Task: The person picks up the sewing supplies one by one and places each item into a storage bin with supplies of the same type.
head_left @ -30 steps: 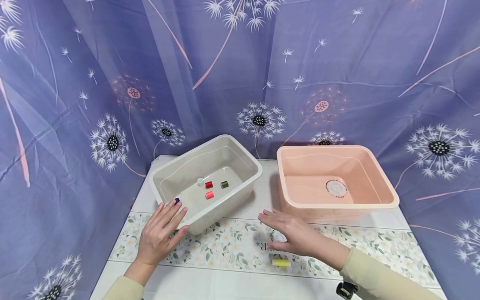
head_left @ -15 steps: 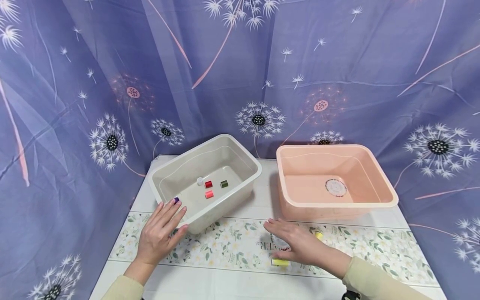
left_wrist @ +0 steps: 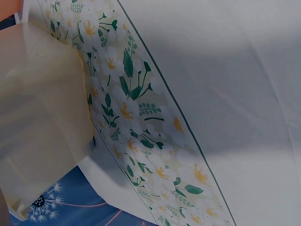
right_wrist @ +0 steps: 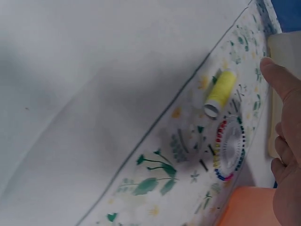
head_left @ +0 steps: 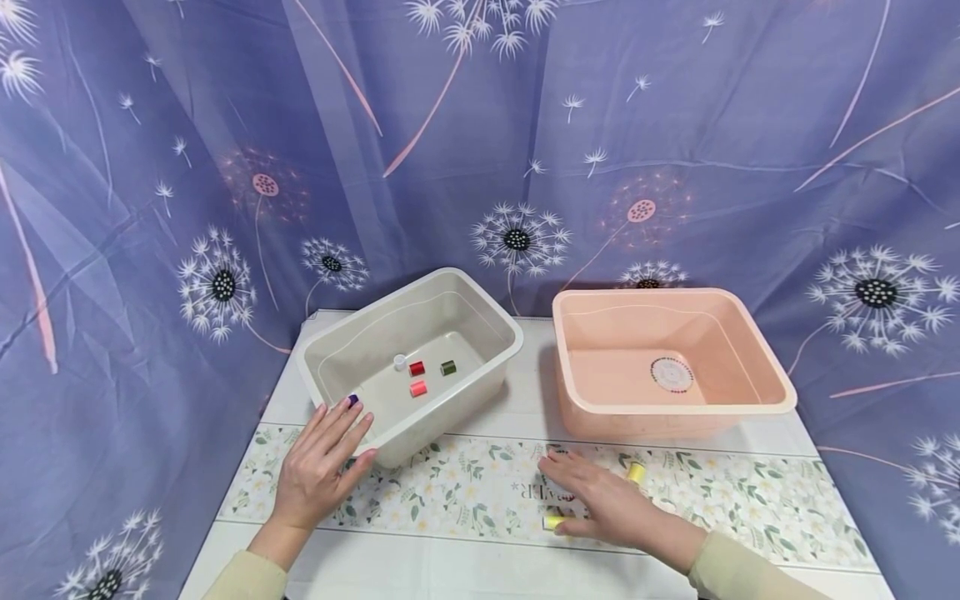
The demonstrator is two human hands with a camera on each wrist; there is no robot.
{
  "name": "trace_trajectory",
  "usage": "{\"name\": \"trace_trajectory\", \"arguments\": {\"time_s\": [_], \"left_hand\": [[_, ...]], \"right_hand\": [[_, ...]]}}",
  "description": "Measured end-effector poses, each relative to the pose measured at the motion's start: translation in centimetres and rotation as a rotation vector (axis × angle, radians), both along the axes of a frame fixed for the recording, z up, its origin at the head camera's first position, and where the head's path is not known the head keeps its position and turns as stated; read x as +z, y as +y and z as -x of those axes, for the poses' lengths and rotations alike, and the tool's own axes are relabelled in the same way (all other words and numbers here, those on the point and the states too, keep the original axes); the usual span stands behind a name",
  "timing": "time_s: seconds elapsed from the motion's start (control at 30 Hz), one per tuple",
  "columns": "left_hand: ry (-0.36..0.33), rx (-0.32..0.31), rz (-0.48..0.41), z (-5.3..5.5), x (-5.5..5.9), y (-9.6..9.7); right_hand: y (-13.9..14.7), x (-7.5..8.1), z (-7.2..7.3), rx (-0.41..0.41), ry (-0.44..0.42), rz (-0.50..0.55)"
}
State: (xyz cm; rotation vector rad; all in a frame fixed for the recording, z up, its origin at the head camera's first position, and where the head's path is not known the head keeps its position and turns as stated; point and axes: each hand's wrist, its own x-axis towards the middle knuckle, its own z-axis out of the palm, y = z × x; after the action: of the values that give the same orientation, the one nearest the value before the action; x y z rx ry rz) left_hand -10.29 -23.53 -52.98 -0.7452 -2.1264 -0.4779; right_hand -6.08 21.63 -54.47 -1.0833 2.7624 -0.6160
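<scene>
My left hand [head_left: 318, 467] lies with fingers extended over the near left rim of the grey bin [head_left: 480, 375]. Inside that bin are a white spool [head_left: 401, 362], a red thread spool [head_left: 416, 368], a coral one [head_left: 418, 388] and a dark green one [head_left: 448, 367]; a purple spool [head_left: 353, 402] shows at my left fingertips. My right hand [head_left: 611, 504], fingers loosely extended, hovers over the table and partly hides a yellow thread spool [right_wrist: 221, 92] and a wheel of colored-head pins [right_wrist: 230, 148]. Another yellow spool [head_left: 637, 473] is just beyond that hand.
A pink bin [head_left: 675, 410] stands at the back right with a round pin wheel [head_left: 672, 375] on its floor. The table wears a white cloth [head_left: 420, 567] with a floral band. Behind hangs a blue dandelion-print curtain [head_left: 450, 125].
My right hand has moved nearer the front of the table and slightly right, over the near yellow spool. The far yellow spool has come into view. My left hand has stayed still.
</scene>
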Motion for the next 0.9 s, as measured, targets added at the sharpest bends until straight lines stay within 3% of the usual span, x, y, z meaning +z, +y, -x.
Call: {"name": "trace_trajectory", "arguments": {"time_s": [0.2, 0.6, 0.9], "left_hand": [[0.004, 0.002, 0.012, 0.1, 0.0, -0.1], [0.001, -0.003, 0.003, 0.0, -0.1, -0.1], [-0.001, 0.005, 0.005, 0.0, 0.0, 0.0]], "right_hand": [[0.4, -0.8, -0.4, 0.001, -0.027, 0.024], [1.1, -2.9, -0.5, 0.068, 0.135, 0.061], [1.0, -3.6, -0.6, 0.102, 0.169, 0.054]]}}
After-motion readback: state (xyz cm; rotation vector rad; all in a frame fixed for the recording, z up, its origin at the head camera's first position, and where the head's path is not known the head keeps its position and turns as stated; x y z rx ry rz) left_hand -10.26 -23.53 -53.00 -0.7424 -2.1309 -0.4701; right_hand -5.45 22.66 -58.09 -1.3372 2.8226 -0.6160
